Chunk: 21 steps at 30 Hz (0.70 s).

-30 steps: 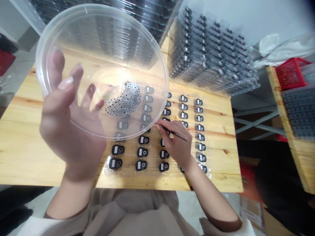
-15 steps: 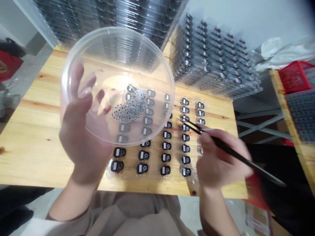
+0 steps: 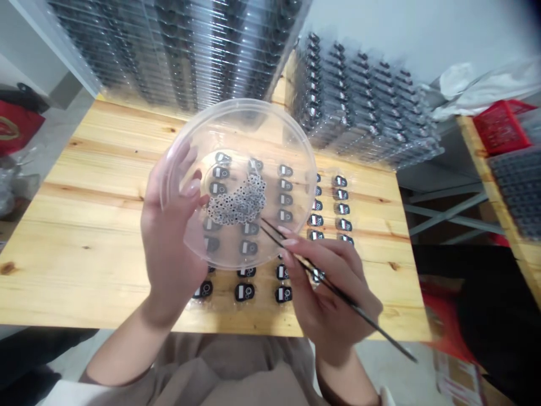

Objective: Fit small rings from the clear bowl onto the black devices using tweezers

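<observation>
My left hand (image 3: 171, 237) grips a clear plastic tub (image 3: 291, 132) by its side, tilted above the table. Inside it lies a heap of small grey ring-like parts (image 3: 239, 203), too small to name surely. Black tweezers (image 3: 338, 290) are pinched in my right hand (image 3: 333, 293), their tips apart over the tub's inside, just below the heap. I see nothing between the tips. Under the tub, rows of small black devices with white labels (image 3: 245, 292) sit in a clear blister tray; some show through the plastic, others are hidden by my hands.
Tall stacks of clear trays (image 3: 181, 51) stand at the back left, and more filled trays (image 3: 359, 101) at the back right of the wooden table (image 3: 67, 237). A red basket (image 3: 501, 127) rests on a side shelf at the right.
The tub in my left hand has moved lower and to the right. My right hand has brought the tweezers leftward from over the device rows to the tub.
</observation>
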Available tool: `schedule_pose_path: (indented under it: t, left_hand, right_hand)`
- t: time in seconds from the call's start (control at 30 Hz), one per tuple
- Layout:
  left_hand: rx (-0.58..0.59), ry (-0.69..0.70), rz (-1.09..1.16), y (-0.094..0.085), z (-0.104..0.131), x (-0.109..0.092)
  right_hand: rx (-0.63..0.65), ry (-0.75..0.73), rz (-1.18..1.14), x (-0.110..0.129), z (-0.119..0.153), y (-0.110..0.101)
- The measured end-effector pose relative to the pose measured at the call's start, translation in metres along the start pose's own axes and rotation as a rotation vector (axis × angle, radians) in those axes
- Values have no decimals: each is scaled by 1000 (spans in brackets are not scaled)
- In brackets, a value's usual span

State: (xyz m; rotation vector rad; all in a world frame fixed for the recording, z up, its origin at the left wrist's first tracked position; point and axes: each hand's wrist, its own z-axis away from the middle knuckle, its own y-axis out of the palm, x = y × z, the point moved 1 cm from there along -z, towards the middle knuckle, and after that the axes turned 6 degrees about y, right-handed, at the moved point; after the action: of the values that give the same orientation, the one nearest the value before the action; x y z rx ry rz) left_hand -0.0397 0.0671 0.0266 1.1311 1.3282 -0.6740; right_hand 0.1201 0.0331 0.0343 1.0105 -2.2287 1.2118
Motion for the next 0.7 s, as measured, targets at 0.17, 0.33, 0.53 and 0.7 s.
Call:
schedule_pose_path:
  t: [0.17,0.33,0.53,0.7]
  left_hand:
    - [-188,-68,131,-3,-9,-5]
    - [-249,14,202,-6,-15,-11]
    - [-277,-12,217,-7,-17,-11]
    - [-277,-45,184,-8,-17,-12]
  right_hand:
    - [-447,190,-138,-8,-4,-2]
    - [-518,277,-129,-21,0,-1]
    - [25,266,4,-39,5,24]
    - [46,264,31,-43,4,36]
